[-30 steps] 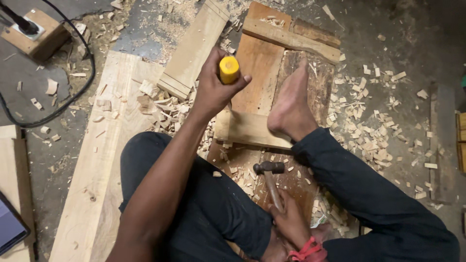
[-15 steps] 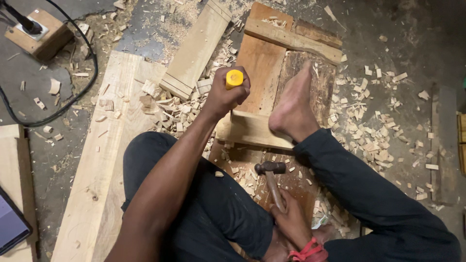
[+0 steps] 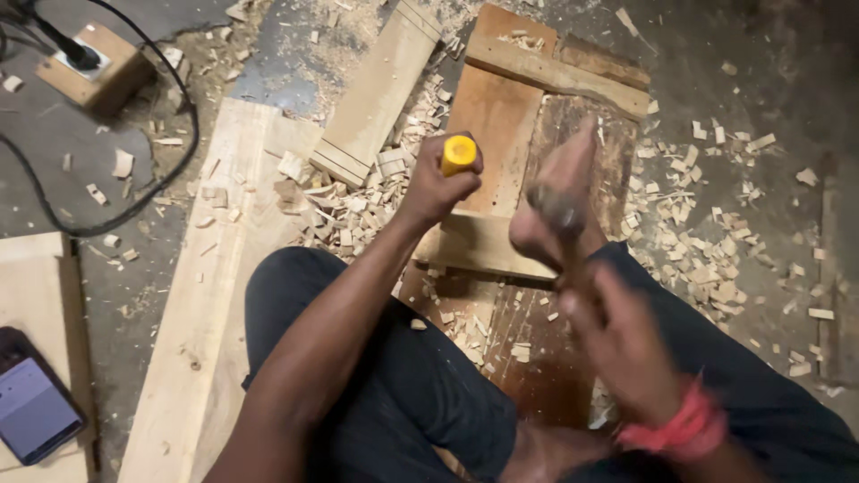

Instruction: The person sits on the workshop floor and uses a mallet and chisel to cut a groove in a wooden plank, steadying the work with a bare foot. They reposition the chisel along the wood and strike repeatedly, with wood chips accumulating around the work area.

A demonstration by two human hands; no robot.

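Observation:
My left hand (image 3: 436,190) is shut around a chisel with a yellow handle (image 3: 459,154), held upright over a short pale wooden bar (image 3: 465,243). The bar lies across a reddish-brown board (image 3: 490,116). A bare foot (image 3: 573,156) presses on the bar's right end. My right hand (image 3: 617,344), with a red band at the wrist, is blurred. It grips a hammer, whose dark head (image 3: 553,207) is raised in front of the foot, to the right of the chisel. The chisel's blade is hidden behind my hand.
Wood chips (image 3: 358,210) lie thick around the boards. A long pale plank (image 3: 215,295) runs along the left and a shorter one (image 3: 380,85) lies beyond it. A wooden socket block (image 3: 94,67) with a black cable (image 3: 165,174) sits far left. A phone (image 3: 34,407) rests on a board at the lower left.
My right hand has lifted the hammer off the board between my legs and swung it up beside the chisel. My left hand with the chisel has stayed over the bar.

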